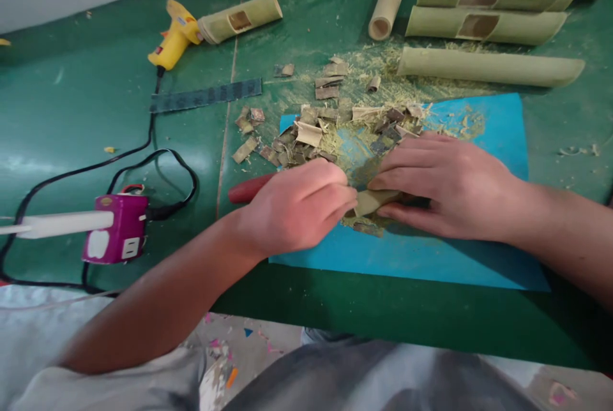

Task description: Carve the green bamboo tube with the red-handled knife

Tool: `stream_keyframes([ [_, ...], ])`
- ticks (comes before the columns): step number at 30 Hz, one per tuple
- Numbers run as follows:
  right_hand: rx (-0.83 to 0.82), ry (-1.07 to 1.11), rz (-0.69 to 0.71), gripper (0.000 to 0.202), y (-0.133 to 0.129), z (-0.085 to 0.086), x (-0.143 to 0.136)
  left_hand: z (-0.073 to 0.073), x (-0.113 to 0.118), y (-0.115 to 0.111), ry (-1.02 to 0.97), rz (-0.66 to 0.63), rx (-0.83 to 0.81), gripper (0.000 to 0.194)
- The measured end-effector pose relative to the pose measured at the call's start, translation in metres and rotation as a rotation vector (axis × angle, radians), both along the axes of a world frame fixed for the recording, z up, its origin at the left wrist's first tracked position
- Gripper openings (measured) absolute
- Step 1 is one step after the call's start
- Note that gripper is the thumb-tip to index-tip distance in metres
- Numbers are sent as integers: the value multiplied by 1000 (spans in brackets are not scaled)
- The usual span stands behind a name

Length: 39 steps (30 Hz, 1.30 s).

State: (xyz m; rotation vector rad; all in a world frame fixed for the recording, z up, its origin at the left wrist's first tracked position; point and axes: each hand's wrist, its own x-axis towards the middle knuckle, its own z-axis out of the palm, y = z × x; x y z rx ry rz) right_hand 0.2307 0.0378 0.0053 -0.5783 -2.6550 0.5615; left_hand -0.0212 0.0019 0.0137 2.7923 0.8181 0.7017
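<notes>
In the head view, my right hand (450, 181) grips a small pale-green piece of bamboo (376, 202), fingers over its far side and thumb along the near side. My left hand (304, 203) is closed in a pinch at the left end of that piece. Its fingertips are partly hidden. Both hands rest low over a blue sheet (407, 258) lying on the green table. Beside the left hand a red handle (251, 188) sticks out, its other end hidden. Many small cut chips (309, 133) and yellowish shavings lie just beyond the hands.
A yellow glue gun (176, 34) points at a notched bamboo tube (242, 18). Its black cord runs near a purple power adapter (117, 229). A dark strip (205, 95) lies nearby. More bamboo lengths (488, 25) line the back right. The table's front edge (383, 334) is close to my body.
</notes>
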Motion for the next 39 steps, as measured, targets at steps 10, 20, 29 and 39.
stream_keyframes([
  [10, -10, -21, 18, 23, 0, -1, 1, 5, 3, 0, -192, 141, -344, 4],
  [20, 34, -14, 23, 24, 0, -1, 1, 4, 5, -1, -183, 111, -356, 7],
  [29, 17, -14, 17, 24, 0, -1, 1, 3, 13, -12, -340, 257, -460, 2],
  [39, 35, -12, 25, 23, -1, -2, 1, 7, 12, -17, -324, 245, -437, 10],
])
